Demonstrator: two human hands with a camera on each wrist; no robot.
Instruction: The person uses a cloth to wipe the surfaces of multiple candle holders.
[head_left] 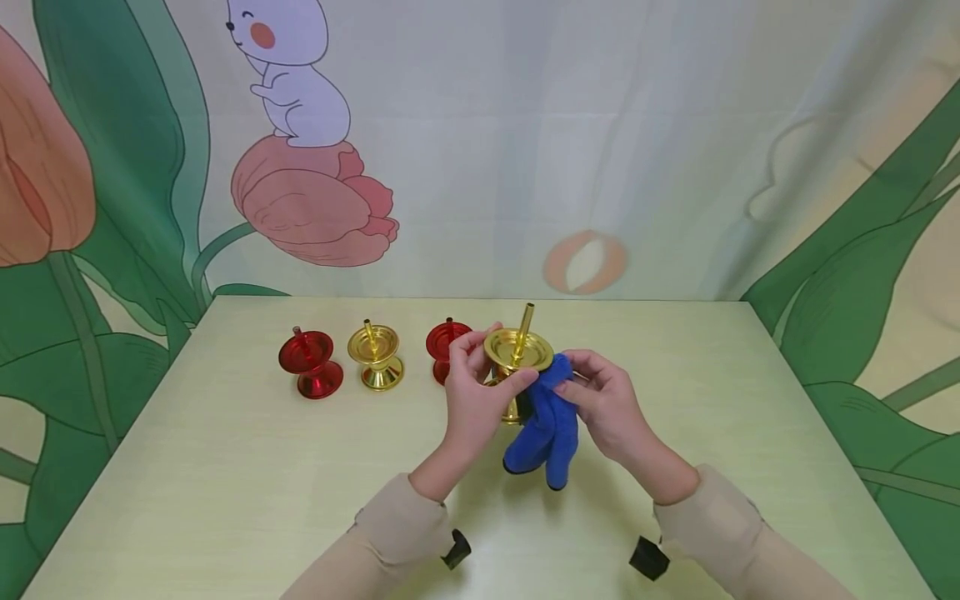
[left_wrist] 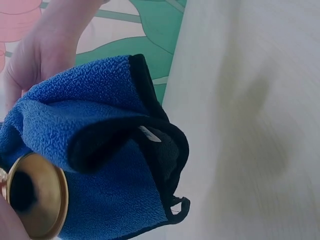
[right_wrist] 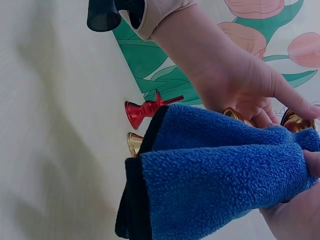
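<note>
Four metal candle holders, one raised in the hands and three standing on a pale wood-toned table (head_left: 225, 483). Raised: a shiny gold candle holder (head_left: 517, 357) with flared dish, tall thin tube and round foot, just right of the standing row in the head view; hollow underside visible in the left wrist view. Grasped about the dish by the curled fingers and thumb of the left hand (head_left: 477, 387). Pinched between thumb and fingers of the right hand (head_left: 607, 408): a blue plush cloth with black edging (head_left: 551, 421), bunched against the near right side of the raised holder, with loose folds hanging below the dish. Left of the hands, in order: a glossy red metal candle holder (head_left: 309, 357) at the far end, a smaller-looking gold metal candle holder (head_left: 377, 354) near it, and a second red metal candle holder (head_left: 444, 346), partly hidden behind the left hand. Progress, by judgement: cloth work apparently under way on the raised holder, not complete. Already achieved: a firm hold and cloth in contact. Probably left: separation from the cloth and return to the table. For the standing three, treated or untreated: impossible to tell from their surfaces.
</note>
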